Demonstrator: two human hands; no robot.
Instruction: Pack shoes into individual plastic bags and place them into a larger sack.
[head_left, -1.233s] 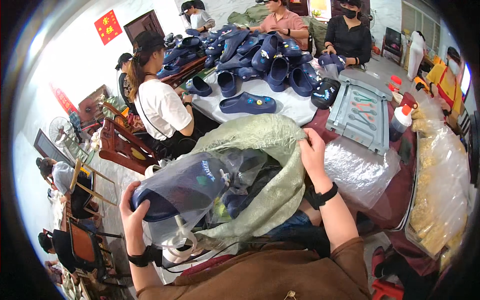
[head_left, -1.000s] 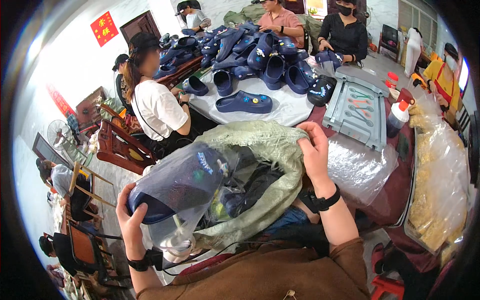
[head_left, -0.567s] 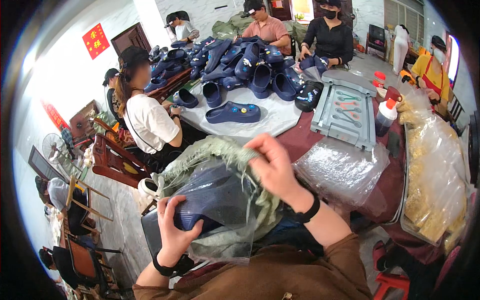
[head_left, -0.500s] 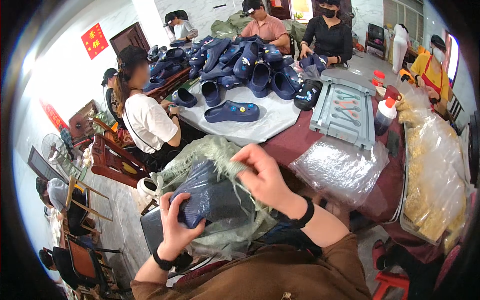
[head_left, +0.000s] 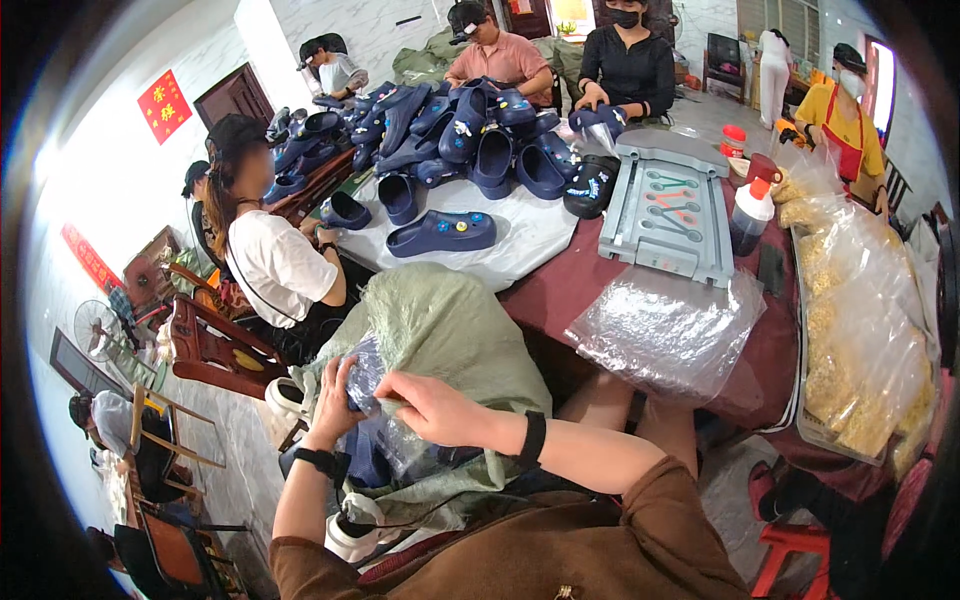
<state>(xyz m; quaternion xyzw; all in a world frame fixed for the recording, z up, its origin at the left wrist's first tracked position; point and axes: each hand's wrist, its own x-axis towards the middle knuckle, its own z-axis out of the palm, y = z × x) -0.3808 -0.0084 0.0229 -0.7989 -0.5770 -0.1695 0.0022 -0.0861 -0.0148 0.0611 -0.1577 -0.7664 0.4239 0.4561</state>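
Note:
A dark blue clog (head_left: pixel 366 368) in a clear plastic bag is at the mouth of a pale green woven sack (head_left: pixel 465 325) in front of my lap. My left hand (head_left: pixel 338 405) grips the bagged clog from its left side, fingers wrapped over it. From the right, my right hand (head_left: pixel 440 410) reaches across with fingers closed in a pinch at the clear plastic bag (head_left: pixel 402 448) beside the clog; the fingertips are partly hidden. More dark blue clogs (head_left: pixel 366 458) show under my hands in the sack's opening.
Beyond the sack, a heap of blue clogs (head_left: pixel 450 130) covers the white-sheeted table. To the right lie clear plastic bags (head_left: pixel 668 325), a grey folding stool (head_left: pixel 668 215), a bottle (head_left: pixel 750 218) and a tray of yellowish packed pieces (head_left: pixel 850 350). Several people work around the table.
My right hand has left the sack's frayed edge and moved down and left to the bagged clog. My left hand has raised the clog slightly. The sack's cloth now spreads farther right.

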